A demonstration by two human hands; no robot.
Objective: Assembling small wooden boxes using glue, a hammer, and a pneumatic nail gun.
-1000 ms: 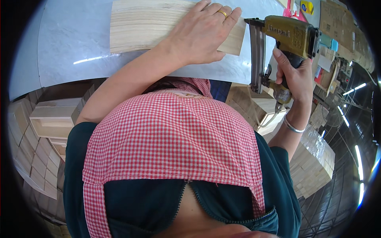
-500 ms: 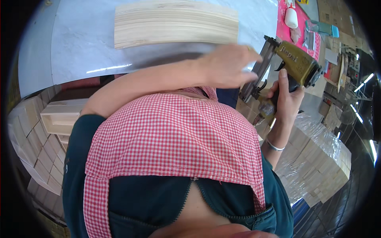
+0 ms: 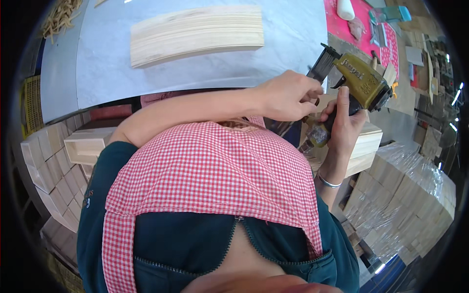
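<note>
The right hand (image 3: 342, 124) was wrapped around the grip of an olive-green pneumatic nail gun (image 3: 359, 80), held off the bench's (image 3: 97, 73) right edge, while the left hand (image 3: 286, 95) pinched at its dark magazine (image 3: 320, 68) with curled fingers. The tool looked heavy and rigid, its metal body smooth, best carried by the handle. Behind it on the pale, smooth bench lay a stack of thin, light-grained wooden boards (image 3: 195, 33). Wooden boxes (image 3: 85, 144) sat below.
</note>
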